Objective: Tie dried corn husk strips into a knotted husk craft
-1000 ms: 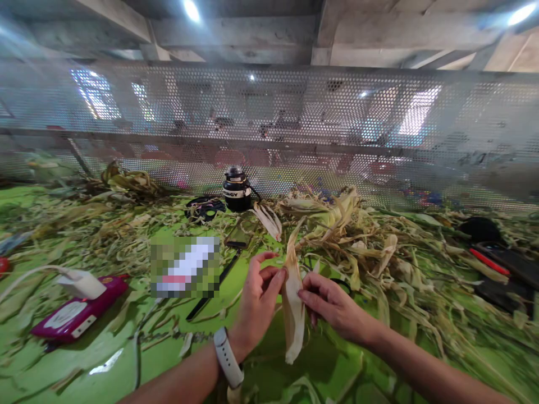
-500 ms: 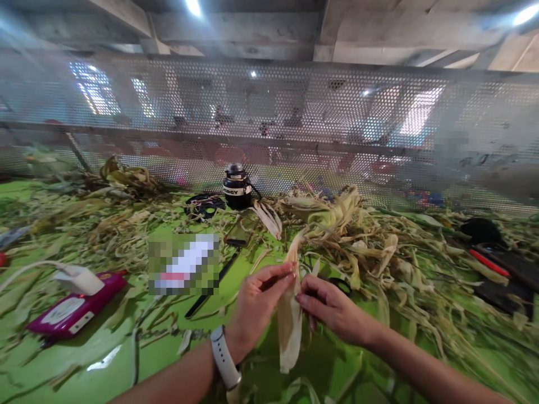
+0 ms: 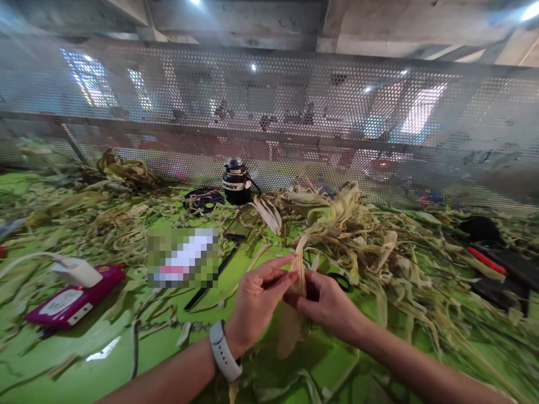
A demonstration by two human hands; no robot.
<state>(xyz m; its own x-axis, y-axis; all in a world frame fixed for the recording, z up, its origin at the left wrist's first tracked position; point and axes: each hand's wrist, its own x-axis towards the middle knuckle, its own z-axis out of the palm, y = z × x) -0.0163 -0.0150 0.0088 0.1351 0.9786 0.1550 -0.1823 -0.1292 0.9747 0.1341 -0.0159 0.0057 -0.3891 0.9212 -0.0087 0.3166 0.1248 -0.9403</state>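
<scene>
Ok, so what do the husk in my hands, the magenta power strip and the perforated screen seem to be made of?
The husk looks like dry, papery plant leaf, dull-surfaced: pale tan with lengthwise creases. The power strip is probably hard plastic, given its smooth, slightly shiny shell. The screen is likely sheet metal: grey, faint sheen, rows of small holes.

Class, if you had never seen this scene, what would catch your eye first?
At front centre, the left hand and right hand pinch a pale dry husk. At the left, a magenta power strip pops against the green table. Farther back, a black bottle stands before the perforated screen.
</scene>
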